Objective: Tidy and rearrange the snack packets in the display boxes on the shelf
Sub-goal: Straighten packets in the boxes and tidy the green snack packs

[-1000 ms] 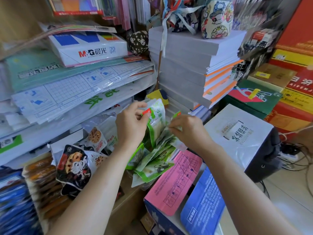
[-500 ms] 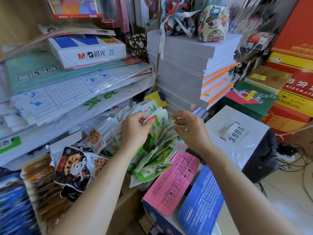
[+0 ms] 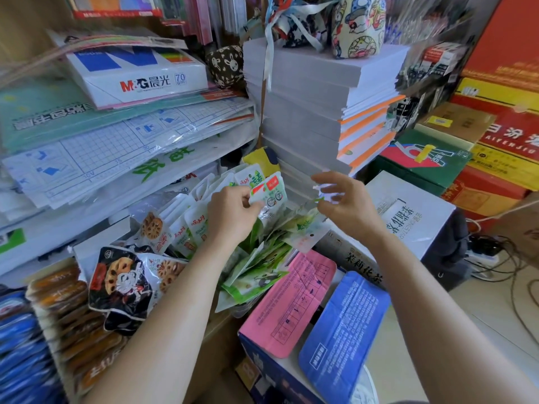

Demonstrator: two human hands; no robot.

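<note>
**One packet is lifted out, and the right hand has let go of the pile**

The left hand (image 3: 233, 212) now pinches a white-and-red packet (image 3: 269, 190) between thumb and fingertips and holds it upright, a little above the other packets. One second ago this hand was lower, on a green-and-white packet in the middle of the pile. So one packet has been chosen and separated from the rest.

The right hand (image 3: 347, 205) has also changed. Before, its fingers were on the tops of the green packets (image 3: 256, 277). Now it is raised above them, with the fingers spread and loosely curved, and I see nothing held in it. A green corner lies near the thumb, but I cannot tell if they touch.

The row of white packets (image 3: 186, 228) to the left of the left hand is more visible than one second ago and stands more or less upright. The green packets are not in order: they lean forward and to the right like a fan, at the edge of the shelf (image 3: 217, 330), and touch the pink box flap (image 3: 294, 298). The lotus-root packets (image 3: 125, 282) lie in front at the left.

In my judgement the sorting is only in the middle. The lifted packet probably belongs to the white row, and the green pile is yet to be straightened. Because nothing supports it now, it may slide forward.
</note>
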